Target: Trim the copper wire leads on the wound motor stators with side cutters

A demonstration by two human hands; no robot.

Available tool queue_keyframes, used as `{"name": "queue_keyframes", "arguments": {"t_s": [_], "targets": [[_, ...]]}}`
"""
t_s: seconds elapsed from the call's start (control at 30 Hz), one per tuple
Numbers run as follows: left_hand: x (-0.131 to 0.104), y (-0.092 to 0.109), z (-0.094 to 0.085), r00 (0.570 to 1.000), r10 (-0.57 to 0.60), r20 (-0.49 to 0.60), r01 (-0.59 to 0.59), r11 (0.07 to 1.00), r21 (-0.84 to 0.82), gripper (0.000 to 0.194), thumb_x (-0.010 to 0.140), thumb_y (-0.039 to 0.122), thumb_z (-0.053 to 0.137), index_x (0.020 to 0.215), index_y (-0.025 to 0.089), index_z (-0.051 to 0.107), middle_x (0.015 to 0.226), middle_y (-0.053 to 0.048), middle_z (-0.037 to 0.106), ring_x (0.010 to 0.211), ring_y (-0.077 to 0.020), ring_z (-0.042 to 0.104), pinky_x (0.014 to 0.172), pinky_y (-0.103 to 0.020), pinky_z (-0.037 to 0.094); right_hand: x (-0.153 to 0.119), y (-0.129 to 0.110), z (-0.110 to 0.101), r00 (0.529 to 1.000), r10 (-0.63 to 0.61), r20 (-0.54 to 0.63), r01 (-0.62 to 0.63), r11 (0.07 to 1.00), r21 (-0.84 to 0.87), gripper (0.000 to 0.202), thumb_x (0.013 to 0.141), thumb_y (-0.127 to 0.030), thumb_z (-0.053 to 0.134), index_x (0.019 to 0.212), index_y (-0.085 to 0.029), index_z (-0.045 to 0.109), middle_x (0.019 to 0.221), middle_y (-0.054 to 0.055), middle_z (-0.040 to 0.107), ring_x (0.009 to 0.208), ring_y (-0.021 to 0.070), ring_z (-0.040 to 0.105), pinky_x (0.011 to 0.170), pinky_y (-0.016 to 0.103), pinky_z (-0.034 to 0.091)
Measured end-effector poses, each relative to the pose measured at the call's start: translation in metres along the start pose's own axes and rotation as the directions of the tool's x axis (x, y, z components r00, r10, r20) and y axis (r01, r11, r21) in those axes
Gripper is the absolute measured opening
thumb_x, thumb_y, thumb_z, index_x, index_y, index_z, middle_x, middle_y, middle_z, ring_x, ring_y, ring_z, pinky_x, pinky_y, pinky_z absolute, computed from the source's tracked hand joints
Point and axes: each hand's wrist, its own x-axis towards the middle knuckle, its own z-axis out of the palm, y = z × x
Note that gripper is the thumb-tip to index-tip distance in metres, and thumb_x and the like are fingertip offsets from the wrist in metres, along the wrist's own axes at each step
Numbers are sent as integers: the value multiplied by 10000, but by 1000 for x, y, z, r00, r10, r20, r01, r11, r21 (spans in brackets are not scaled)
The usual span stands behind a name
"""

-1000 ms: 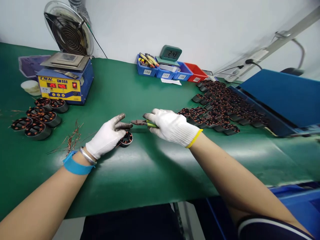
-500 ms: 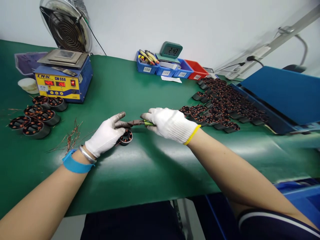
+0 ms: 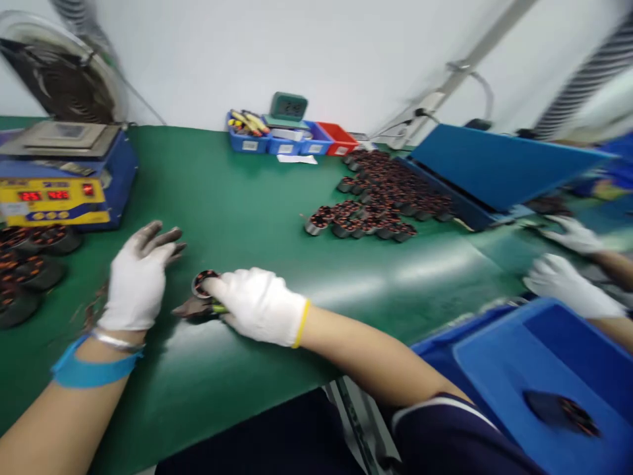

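My left hand (image 3: 143,274), in a white glove with darkened fingertips, is raised over the green mat with its fingers apart and nothing in them. My right hand (image 3: 257,303), gloved in white with a yellow cuff, is closed round green-handled pliers (image 3: 190,309), whose dark jaws point left. The fingers of the same hand also touch a small ring-shaped part with copper windings (image 3: 200,282), just above the pliers. Bits of cut copper wire (image 3: 93,307) lie beside my left wrist, blurred.
Wound parts (image 3: 380,191) cluster at the back right, more (image 3: 30,270) at the left below a blue-yellow device (image 3: 59,198). Small bins (image 3: 248,143) line the wall. At right are a blue box (image 3: 494,165), a blue tub (image 3: 494,369) and another person's gloved hands (image 3: 568,284).
The view has swung right. My left hand has come away from the pliers and opened. My right hand has moved onto the ring part with the pliers still held.
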Motion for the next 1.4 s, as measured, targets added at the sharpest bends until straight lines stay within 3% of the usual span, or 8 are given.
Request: {"name": "queue_keyframes", "arguments": {"t_s": [0.2, 0.3, 0.43, 0.57, 0.7, 0.8, 1.03, 1.4], "targets": [[-9, 2, 3, 996, 78, -33, -69, 974, 217, 603, 733, 231, 664, 1312, 118, 536, 1264, -186, 648, 1132, -290, 652, 1080, -513, 449, -21, 28, -1, 954, 286, -88, -289, 957, -22, 340, 942, -381, 474, 1258, -267, 531, 1031, 48, 660, 852, 239, 641, 665, 351, 486], [-19, -4, 8, 979, 184, 84, -202, 867, 456, 597, 766, 353, 634, 1324, 156, 553, 1237, -144, 672, 1179, -302, 624, 1116, -497, 415, -62, 63, -1, 757, 642, -121, -648, 761, -19, 327, 950, -411, 472, 1252, -297, 526, 1082, 44, 661, 928, 222, 647, 731, 318, 487], [-34, -15, 20, 886, 177, 430, -460, 467, 755, 648, 806, 475, 550, 1347, 120, 538, 1370, -161, 576, 1302, -351, 510, 1150, -478, 366, -97, 95, 1, 527, 834, -166, -849, 525, -57, 393, 968, -312, 382, 1321, -167, 478, 1093, 162, 631, 923, 290, 652, 715, 380, 495], [-43, -22, 27, 805, 166, 570, -592, 290, 752, 700, 837, 535, 456, 1364, 75, 498, 1425, -192, 511, 1326, -371, 470, 1152, -482, 348, -81, 76, 5, 671, 729, -135, -739, 673, -38, 346, 949, -367, 433, 1266, -249, 505, 1073, 95, 634, 896, 260, 651, 704, 358, 509], [-43, -14, 25, 852, 122, 509, -521, 304, 798, 725, 839, 576, 441, 1375, 90, 478, 1444, -173, 494, 1340, -359, 456, 1154, -454, 354, -37, 48, 15, 867, 486, -111, -490, 872, -9, 431, 899, -586, 469, 1086, -219, 598, 1035, 99, 605, 838, 288, 625, 641, 406, 523], [-41, -5, 22, 894, 102, 437, -444, 351, 825, 741, 849, 595, 435, 1392, 90, 455, 1464, -171, 471, 1351, -376, 439, 1153, -482, 355, -17, 59, 21, 926, 344, -157, -338, 939, 63, 697, 842, -774, 380, 1196, -210, 582, 1068, 126, 596, 907, 327, 599, 698, 470, 527], [-33, -12, 17, 951, -6, 309, -281, 401, 872, 708, 847, 609, 479, 1413, 186, 430, 1501, -130, 440, 1372, -403, 408, 1126, -559, 371, -23, 168, 37, 826, 480, -296, -493, 869, 34, 719, 904, -657, 464, 1443, -183, 428, 1473, 162, 428, 1342, 324, 389, 1100, 461, 334], [-27, -16, 18, 938, -95, 333, -263, 429, 864, 716, 844, 597, 446, 1418, 169, 435, 1495, -107, 463, 1387, -326, 417, 1172, -493, 326, -45, 296, 3, 523, 786, -330, -815, 575, 77, 402, 943, -409, 585, 1272, -179, 561, 1305, 105, 562, 1138, 253, 578, 956, 494, 492]]}}
